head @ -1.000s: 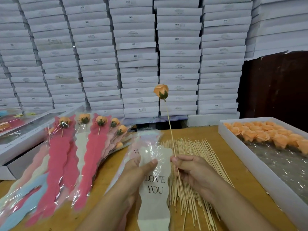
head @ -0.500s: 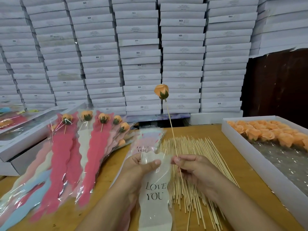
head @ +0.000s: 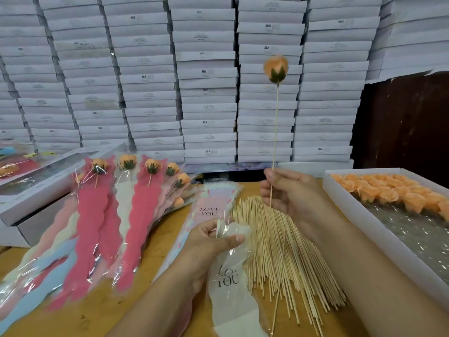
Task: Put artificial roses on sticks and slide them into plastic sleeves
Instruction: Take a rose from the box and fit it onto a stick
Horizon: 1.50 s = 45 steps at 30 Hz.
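- Above the loose skewer pile (head: 274,251), right hand (head: 294,193) pinched the stick (head: 275,132) low down, peach rose (head: 276,69) up top, upright; probably raised to get its lower end clear for the sleeve mouth.
- Left hand (head: 209,242) gripped the clear "LOVE YOU" sleeve (head: 230,283) near its top edge, thumb over film, likely spreading the opening.
- White box (head: 345,205) at right held loose peach rose heads (head: 388,190).
- Finished sleeved roses (head: 102,215) fanned out at left on the table (head: 155,234).
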Each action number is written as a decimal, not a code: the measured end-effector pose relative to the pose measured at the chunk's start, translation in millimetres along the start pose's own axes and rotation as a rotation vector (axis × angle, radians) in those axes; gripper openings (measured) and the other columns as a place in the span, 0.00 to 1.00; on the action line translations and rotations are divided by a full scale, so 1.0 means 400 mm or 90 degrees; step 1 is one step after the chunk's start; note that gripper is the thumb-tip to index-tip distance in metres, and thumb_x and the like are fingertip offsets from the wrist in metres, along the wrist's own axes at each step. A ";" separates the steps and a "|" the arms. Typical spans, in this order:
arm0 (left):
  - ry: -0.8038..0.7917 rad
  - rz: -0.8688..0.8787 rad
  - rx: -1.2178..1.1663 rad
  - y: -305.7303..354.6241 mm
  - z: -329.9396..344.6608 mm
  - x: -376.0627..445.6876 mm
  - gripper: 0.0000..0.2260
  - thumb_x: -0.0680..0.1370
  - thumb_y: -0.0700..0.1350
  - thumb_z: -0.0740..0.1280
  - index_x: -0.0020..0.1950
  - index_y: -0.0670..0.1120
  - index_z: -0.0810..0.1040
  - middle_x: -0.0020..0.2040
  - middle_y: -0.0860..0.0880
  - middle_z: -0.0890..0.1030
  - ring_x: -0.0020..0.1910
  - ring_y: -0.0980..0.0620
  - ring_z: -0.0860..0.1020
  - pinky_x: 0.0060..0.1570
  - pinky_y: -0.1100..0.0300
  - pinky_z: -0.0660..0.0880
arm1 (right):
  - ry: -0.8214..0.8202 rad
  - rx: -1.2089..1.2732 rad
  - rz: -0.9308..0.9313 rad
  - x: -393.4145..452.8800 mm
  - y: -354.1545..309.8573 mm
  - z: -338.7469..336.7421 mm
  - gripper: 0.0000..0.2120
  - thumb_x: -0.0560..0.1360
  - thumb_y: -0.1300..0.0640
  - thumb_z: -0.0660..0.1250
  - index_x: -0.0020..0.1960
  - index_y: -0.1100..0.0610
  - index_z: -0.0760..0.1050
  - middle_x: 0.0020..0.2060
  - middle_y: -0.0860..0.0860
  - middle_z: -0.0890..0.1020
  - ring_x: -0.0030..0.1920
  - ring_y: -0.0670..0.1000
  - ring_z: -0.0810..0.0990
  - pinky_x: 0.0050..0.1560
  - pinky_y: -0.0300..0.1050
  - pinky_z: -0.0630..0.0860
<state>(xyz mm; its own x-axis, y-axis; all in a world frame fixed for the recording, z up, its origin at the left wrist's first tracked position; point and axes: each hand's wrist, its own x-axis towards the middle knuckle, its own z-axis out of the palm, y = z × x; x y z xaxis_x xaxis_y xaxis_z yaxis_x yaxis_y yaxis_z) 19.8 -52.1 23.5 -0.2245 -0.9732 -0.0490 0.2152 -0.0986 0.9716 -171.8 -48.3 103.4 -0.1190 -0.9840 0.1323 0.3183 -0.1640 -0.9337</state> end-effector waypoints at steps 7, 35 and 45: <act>0.001 -0.003 -0.008 0.003 0.002 -0.007 0.27 0.62 0.36 0.80 0.61 0.42 0.81 0.52 0.36 0.85 0.44 0.40 0.85 0.41 0.52 0.82 | -0.032 0.024 -0.070 0.025 -0.059 0.087 0.05 0.77 0.58 0.71 0.51 0.57 0.80 0.36 0.52 0.86 0.37 0.48 0.85 0.38 0.40 0.82; 0.001 -0.008 0.063 0.009 0.010 -0.022 0.11 0.78 0.47 0.72 0.36 0.47 0.83 0.41 0.40 0.84 0.38 0.44 0.82 0.45 0.51 0.78 | 0.023 -0.091 0.033 0.007 0.118 0.051 0.17 0.76 0.51 0.72 0.62 0.56 0.78 0.41 0.46 0.88 0.53 0.41 0.81 0.58 0.47 0.64; -0.003 -0.014 0.069 0.012 0.011 -0.027 0.09 0.72 0.36 0.76 0.49 0.35 0.82 0.46 0.33 0.84 0.40 0.41 0.82 0.45 0.49 0.80 | 0.017 -0.074 0.063 -0.008 0.127 0.059 0.12 0.76 0.53 0.72 0.58 0.54 0.78 0.41 0.48 0.88 0.42 0.38 0.84 0.61 0.49 0.67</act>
<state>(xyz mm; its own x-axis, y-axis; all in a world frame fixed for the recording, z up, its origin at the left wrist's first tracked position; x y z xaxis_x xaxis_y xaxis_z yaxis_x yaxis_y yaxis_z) 19.1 -41.0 29.6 -0.2324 -0.9701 -0.0698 0.1056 -0.0965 0.9897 -133.0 -55.1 63.4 -0.1177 -0.9926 0.0303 0.2193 -0.0557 -0.9741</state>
